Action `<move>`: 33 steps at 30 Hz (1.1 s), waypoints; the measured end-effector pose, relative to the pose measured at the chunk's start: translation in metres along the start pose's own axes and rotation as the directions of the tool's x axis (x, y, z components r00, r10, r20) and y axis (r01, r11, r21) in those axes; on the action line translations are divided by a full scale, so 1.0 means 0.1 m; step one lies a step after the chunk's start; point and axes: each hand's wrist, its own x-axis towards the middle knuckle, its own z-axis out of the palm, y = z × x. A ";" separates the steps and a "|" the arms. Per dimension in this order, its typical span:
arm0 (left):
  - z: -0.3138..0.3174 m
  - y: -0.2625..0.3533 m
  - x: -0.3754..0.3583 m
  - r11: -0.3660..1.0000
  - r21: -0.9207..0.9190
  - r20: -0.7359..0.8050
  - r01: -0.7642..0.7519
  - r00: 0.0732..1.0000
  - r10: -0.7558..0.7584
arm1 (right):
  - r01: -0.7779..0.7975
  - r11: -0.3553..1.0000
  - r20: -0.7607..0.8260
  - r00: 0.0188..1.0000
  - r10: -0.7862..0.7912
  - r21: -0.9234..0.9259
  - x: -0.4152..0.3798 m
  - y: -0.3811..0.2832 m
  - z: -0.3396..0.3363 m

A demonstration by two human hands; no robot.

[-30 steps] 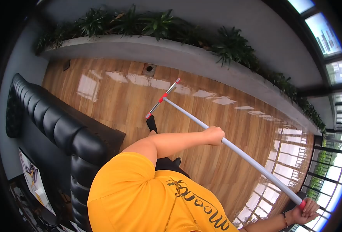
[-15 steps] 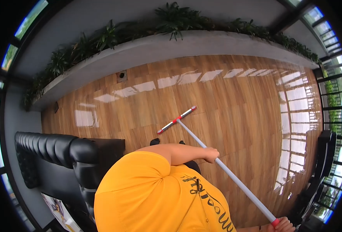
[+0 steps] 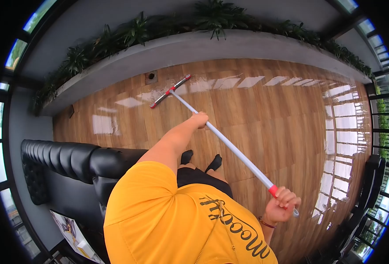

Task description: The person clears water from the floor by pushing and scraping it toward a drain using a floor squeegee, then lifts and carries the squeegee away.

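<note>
A floor squeegee with a long pale-grey handle [image 3: 236, 152] slants across the wet wood-look floor [image 3: 269, 127]. Its red and silver head [image 3: 171, 90] rests on the floor near the planter wall. My left hand [image 3: 199, 119] is closed around the lower part of the handle, arm stretched forward. At the upper end, my right hand [image 3: 282, 204] grips the red end piece; a grey hanging loop sticks out past the fingers. Both my feet, in black socks [image 3: 213, 163], stand on the floor below me.
A concrete planter [image 3: 229, 46] full of green plants curves along the far side. A square drain hole [image 3: 151, 77] lies near its base. To the left stands a black tufted sofa [image 3: 71, 160]; dark furniture [image 3: 370, 189] and windows line the right side.
The squeegee head has slid forward and left toward the planter and drain. Both hands moved with the handle, the left arm extending and the right hand coming forward and inward.
</note>
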 end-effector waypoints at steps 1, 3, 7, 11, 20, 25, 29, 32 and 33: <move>0.00 0.06 -0.08 0.983 -0.138 -0.099 -0.123 0.989 0.110 | -0.009 1.000 0.013 1.000 0.009 0.010 0.06 -0.14 0.05; 0.05 0.32 -0.31 0.896 -0.303 -0.276 -0.324 0.930 0.243 | 0.076 0.996 0.098 0.993 -0.071 -0.048 0.14 -0.56 0.08; 0.11 0.96 -1.05 0.860 -0.369 -0.305 -0.352 0.920 0.246 | 0.104 0.988 0.343 0.929 -0.138 0.117 0.19 -1.21 0.25; 0.22 0.76 -1.28 0.870 -0.400 -0.225 -0.287 0.951 0.210 | 0.130 0.983 0.206 0.966 -0.155 0.126 0.06 -1.09 0.48; -0.01 -1.22 -0.70 0.920 -0.338 -0.242 0.199 0.926 -0.289 | -0.043 0.997 0.221 0.975 0.029 0.057 -0.58 0.68 1.15; -0.06 -1.29 -0.59 0.996 -0.084 -0.264 0.042 0.962 -0.063 | -0.050 0.996 0.180 0.982 0.062 -0.071 -0.57 0.48 1.20; -0.26 0.00 -0.94 0.923 -0.152 -0.194 -0.353 0.927 0.322 | 0.094 0.996 -0.003 0.996 -0.094 -0.015 -0.42 -0.69 0.67; -0.11 1.02 -1.18 0.703 -0.175 -0.228 -0.690 0.723 0.653 | 0.252 0.967 -0.111 0.961 -0.255 -0.039 -0.49 -1.72 0.47; -0.06 1.34 -1.26 0.667 -0.162 -0.158 -0.727 0.686 0.710 | 0.286 0.957 -0.142 0.946 -0.290 -0.051 -0.57 -1.99 0.41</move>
